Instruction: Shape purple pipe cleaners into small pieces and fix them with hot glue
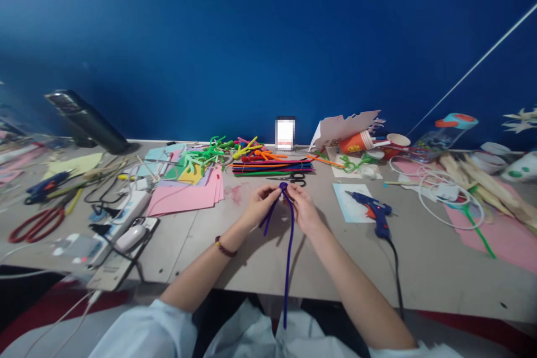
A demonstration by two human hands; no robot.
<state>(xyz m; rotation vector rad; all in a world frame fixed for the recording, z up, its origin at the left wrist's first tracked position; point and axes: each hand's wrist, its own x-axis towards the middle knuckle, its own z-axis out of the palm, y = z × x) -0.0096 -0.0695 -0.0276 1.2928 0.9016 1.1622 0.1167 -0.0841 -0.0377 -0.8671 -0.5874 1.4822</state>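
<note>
A purple pipe cleaner point(288, 251) is twisted into a small knot or loop at its top, and both my hands pinch it there. My left hand point(263, 205) grips it from the left side, with a shorter bent purple length hanging below the fingers. From the right, my right hand point(304, 210) closes thumb and fingers on the same knot. One long end dangles straight down past the table edge. Behind my fingertips lie black-handled scissors point(297, 180) and a bundle of coloured pipe cleaners point(272, 167).
A blue glue gun point(377, 213) rests right, partly on a pale card point(350, 210). Pink paper sheets point(184, 198), a power strip point(121, 224), a phone point(121, 260) and red-handled scissors point(37, 225) lie left. Green pipe-cleaner pieces point(201, 155), paper cups point(356, 142) and a bottle point(447, 131) stand behind.
</note>
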